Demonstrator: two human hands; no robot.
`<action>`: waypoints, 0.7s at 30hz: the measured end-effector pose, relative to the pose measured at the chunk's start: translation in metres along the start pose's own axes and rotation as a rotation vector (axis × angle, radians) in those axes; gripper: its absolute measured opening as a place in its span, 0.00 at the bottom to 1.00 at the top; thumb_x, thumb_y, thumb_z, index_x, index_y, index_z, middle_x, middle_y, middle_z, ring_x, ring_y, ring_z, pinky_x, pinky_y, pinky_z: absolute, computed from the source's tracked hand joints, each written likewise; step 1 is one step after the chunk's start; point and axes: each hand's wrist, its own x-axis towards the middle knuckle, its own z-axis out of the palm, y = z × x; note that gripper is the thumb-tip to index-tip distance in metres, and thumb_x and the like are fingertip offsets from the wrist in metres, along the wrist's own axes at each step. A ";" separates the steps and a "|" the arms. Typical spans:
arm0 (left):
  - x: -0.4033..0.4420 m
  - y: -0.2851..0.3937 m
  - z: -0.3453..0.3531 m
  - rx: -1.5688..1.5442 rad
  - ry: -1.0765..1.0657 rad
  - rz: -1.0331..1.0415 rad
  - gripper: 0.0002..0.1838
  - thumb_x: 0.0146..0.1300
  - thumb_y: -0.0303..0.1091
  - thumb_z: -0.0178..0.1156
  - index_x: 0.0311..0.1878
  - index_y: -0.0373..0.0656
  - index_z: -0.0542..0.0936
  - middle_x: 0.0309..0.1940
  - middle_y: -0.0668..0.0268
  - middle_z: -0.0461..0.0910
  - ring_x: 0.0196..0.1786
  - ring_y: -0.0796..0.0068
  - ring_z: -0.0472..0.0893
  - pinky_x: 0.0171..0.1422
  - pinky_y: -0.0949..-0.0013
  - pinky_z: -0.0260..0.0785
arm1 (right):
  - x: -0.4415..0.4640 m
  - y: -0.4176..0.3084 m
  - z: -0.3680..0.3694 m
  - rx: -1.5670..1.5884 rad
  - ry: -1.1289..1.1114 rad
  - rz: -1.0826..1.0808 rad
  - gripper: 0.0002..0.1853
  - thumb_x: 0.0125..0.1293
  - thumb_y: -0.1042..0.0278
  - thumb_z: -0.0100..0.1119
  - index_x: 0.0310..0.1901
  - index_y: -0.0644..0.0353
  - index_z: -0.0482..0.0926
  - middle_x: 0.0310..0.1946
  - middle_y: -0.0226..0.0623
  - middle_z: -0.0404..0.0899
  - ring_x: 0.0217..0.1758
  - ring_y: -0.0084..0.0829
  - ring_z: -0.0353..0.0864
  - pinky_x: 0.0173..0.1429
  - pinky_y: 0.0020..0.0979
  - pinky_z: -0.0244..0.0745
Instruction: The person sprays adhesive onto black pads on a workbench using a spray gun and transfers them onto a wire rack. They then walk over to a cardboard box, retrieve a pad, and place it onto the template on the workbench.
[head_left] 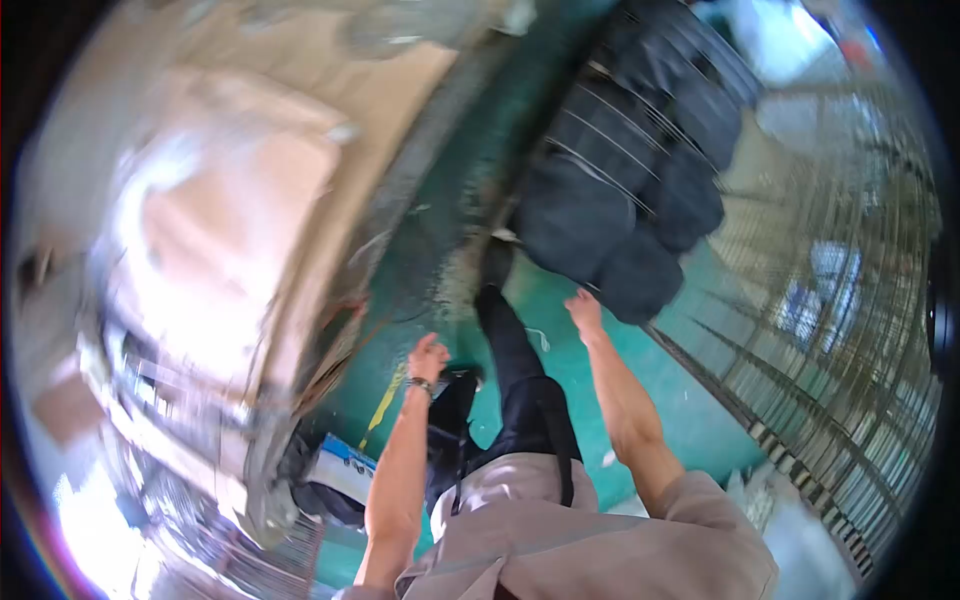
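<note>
My left hand hangs over the green floor, beside my dark-trousered leg, with its fingers curled in and a dark band at the wrist. Whatever those fingers hold, if anything, is too small to make out. On the other side of the leg, my right hand is closed near the lower edge of the stacked black bundles. Whether it touches them cannot be told, and its fingertips are blurred.
A table with brown board runs along the left. Wire racks stand on the right, their edge low beside the floor. A blue and white box lies at lower left, near yellow floor tape.
</note>
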 end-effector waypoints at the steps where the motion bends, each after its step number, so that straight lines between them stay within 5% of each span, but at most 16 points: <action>1: -0.015 -0.014 -0.017 -0.026 0.009 0.013 0.25 0.70 0.29 0.60 0.71 0.44 0.77 0.42 0.63 0.87 0.40 0.71 0.88 0.42 0.66 0.82 | -0.009 0.006 0.008 0.124 -0.111 0.062 0.37 0.61 0.67 0.70 0.74 0.66 0.74 0.57 0.44 0.87 0.50 0.37 0.88 0.53 0.35 0.82; 3: -0.041 -0.051 -0.051 -0.226 0.013 0.078 0.25 0.68 0.27 0.63 0.69 0.42 0.79 0.39 0.63 0.88 0.36 0.73 0.87 0.41 0.68 0.81 | -0.071 -0.026 0.017 0.227 -0.278 0.046 0.28 0.63 0.68 0.69 0.66 0.62 0.81 0.43 0.32 0.86 0.36 0.23 0.84 0.35 0.27 0.77; 8: -0.125 -0.150 -0.165 -0.012 0.186 0.238 0.23 0.69 0.32 0.62 0.67 0.43 0.81 0.40 0.64 0.90 0.39 0.76 0.89 0.41 0.68 0.82 | -0.211 -0.032 0.063 0.016 -0.495 -0.167 0.24 0.69 0.66 0.67 0.66 0.59 0.79 0.47 0.35 0.89 0.40 0.27 0.88 0.40 0.33 0.85; 9: -0.151 -0.166 -0.190 -0.075 0.240 0.236 0.24 0.64 0.36 0.63 0.64 0.44 0.84 0.40 0.60 0.92 0.39 0.70 0.91 0.50 0.66 0.83 | -0.234 -0.028 0.075 -0.026 -0.514 -0.180 0.24 0.69 0.66 0.67 0.65 0.59 0.80 0.46 0.35 0.89 0.40 0.27 0.88 0.40 0.33 0.85; 12: -0.178 -0.251 -0.254 -0.258 0.389 0.182 0.24 0.63 0.36 0.63 0.63 0.45 0.85 0.41 0.60 0.92 0.39 0.69 0.91 0.52 0.65 0.84 | -0.270 -0.008 0.116 -0.153 -0.540 -0.233 0.21 0.69 0.68 0.66 0.63 0.55 0.82 0.42 0.32 0.88 0.37 0.27 0.87 0.37 0.34 0.84; 16: -0.235 -0.401 -0.339 -0.425 0.607 0.075 0.26 0.61 0.38 0.63 0.63 0.45 0.86 0.45 0.57 0.92 0.42 0.66 0.92 0.56 0.63 0.84 | -0.320 0.019 0.164 -0.465 -0.568 -0.279 0.05 0.64 0.71 0.60 0.37 0.53 0.86 0.27 0.30 0.79 0.27 0.29 0.80 0.24 0.35 0.74; 19: -0.268 -0.511 -0.366 -0.761 0.710 -0.040 0.24 0.63 0.32 0.64 0.63 0.43 0.85 0.40 0.63 0.90 0.37 0.72 0.89 0.44 0.67 0.84 | -0.389 0.011 0.199 -0.565 -0.583 -0.381 0.07 0.63 0.69 0.60 0.28 0.54 0.84 0.28 0.31 0.80 0.27 0.34 0.79 0.27 0.41 0.72; 20: -0.287 -0.547 -0.372 -0.820 0.745 -0.101 0.25 0.62 0.32 0.64 0.64 0.43 0.84 0.39 0.64 0.90 0.35 0.72 0.88 0.42 0.67 0.83 | -0.417 0.001 0.207 -0.822 -0.639 -0.592 0.06 0.65 0.67 0.61 0.36 0.55 0.87 0.31 0.33 0.83 0.31 0.35 0.84 0.31 0.39 0.77; 21: -0.299 -0.584 -0.372 -0.862 0.783 -0.141 0.24 0.62 0.31 0.63 0.63 0.42 0.84 0.38 0.64 0.90 0.35 0.72 0.88 0.39 0.67 0.82 | -0.436 -0.004 0.223 -0.915 -0.685 -0.570 0.08 0.67 0.66 0.61 0.38 0.55 0.88 0.33 0.35 0.86 0.34 0.33 0.85 0.35 0.37 0.80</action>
